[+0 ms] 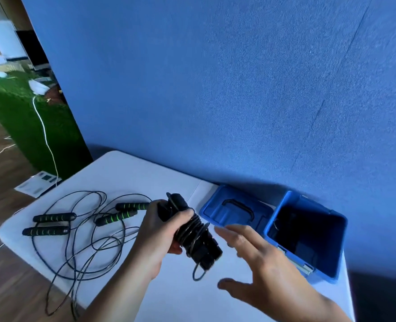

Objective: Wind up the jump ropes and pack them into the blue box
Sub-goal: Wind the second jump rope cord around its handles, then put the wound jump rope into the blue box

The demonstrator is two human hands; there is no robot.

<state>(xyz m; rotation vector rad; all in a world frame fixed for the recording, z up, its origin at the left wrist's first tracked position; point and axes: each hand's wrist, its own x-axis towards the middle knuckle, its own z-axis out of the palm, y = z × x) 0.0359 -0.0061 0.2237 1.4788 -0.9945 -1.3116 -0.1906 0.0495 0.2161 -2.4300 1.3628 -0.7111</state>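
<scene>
My left hand (162, 231) grips a wound jump rope (196, 238): black handles with the cord coiled round them, held above the white table (159, 177). A short loop of cord hangs from its lower end. Just to its right, my right hand (250, 259) hovers with fingers spread and holds nothing. The blue box (336, 247) stands open at the right; something dark lies inside. Two unwound jump ropes with black, green-striped handles (53, 217) (132, 206) lie tangled on the table's left side, cords looping toward the front edge.
The box's blue lid (215, 201), with a black handle, lies upside down between the box and the ropes. A blue wall runs behind the table. Left of the table are wooden floor, green turf, papers and a white cable (43, 131).
</scene>
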